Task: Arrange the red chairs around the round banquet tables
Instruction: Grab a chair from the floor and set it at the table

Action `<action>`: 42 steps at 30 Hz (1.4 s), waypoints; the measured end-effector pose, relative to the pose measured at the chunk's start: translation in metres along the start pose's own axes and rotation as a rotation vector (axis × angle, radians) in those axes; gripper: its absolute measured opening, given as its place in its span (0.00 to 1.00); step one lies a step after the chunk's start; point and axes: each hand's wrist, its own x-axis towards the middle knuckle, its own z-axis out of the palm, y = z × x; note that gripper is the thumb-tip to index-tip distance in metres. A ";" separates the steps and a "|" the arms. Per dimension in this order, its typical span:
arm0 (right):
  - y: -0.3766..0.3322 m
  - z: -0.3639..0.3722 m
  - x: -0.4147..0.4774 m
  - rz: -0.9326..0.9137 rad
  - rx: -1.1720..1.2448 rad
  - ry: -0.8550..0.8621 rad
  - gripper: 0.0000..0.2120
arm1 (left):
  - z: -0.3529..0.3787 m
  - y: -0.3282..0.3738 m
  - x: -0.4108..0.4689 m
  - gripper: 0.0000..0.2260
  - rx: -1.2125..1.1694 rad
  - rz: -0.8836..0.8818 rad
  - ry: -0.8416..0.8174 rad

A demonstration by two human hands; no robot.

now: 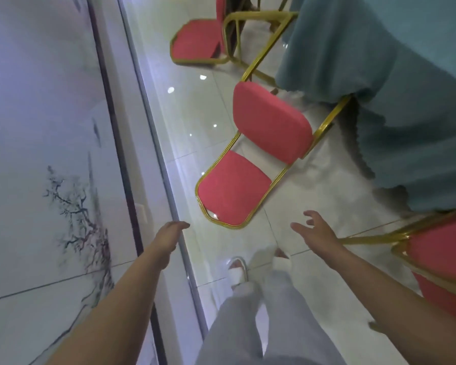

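Observation:
A red chair [250, 159] with a gold frame stands in the middle of the view, its back toward the round table under a teal cloth [395, 75]. My left hand [169, 233] reaches forward just short of the seat's near left corner, fingers together and holding nothing. My right hand [316, 227] is spread open to the right of the seat, also apart from it. A second red chair [198, 40] stands farther off by the table. A third red chair [442, 262] sits at the right edge, close under my right forearm.
A wall panel painted with branches [50, 193] runs along the left, with a dark trim strip [121, 154] beside it. The floor is glossy white tile [300, 259]. My legs in grey trousers and white slippers [237, 272] stand below the hands.

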 end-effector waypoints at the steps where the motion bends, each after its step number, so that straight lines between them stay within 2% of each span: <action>1: 0.001 0.003 0.016 0.034 -0.002 0.004 0.28 | 0.001 0.005 0.018 0.17 0.023 0.019 0.011; 7: 0.014 0.054 0.123 0.156 -0.029 0.007 0.30 | 0.027 0.025 0.155 0.22 0.242 0.082 -0.001; 12: 0.049 0.146 0.261 0.221 0.082 0.020 0.35 | 0.058 0.008 0.321 0.24 0.360 0.090 -0.024; 16: 0.091 0.217 0.371 0.389 0.188 0.063 0.44 | 0.079 -0.016 0.448 0.26 0.286 0.107 -0.016; 19: 0.110 0.262 0.442 0.544 0.343 0.158 0.47 | 0.091 -0.040 0.535 0.31 0.240 0.088 0.009; 24: 0.117 0.318 0.540 0.522 0.446 0.289 0.59 | 0.107 -0.060 0.646 0.43 0.106 0.122 0.056; 27: 0.146 0.343 0.568 0.514 0.639 0.398 0.51 | 0.117 -0.064 0.687 0.36 0.046 0.126 0.016; 29: 0.160 0.349 0.575 0.490 0.722 0.441 0.47 | 0.122 -0.067 0.702 0.31 0.006 0.143 0.000; 34: 0.157 0.321 0.546 0.499 0.595 0.341 0.50 | 0.100 -0.062 0.670 0.19 0.049 0.083 -0.072; 38: 0.146 0.279 0.459 0.519 0.562 0.152 0.44 | 0.072 -0.073 0.577 0.17 0.022 0.081 0.001; 42: 0.124 0.246 0.354 0.511 0.520 0.087 0.36 | 0.029 -0.064 0.455 0.09 0.000 0.155 0.039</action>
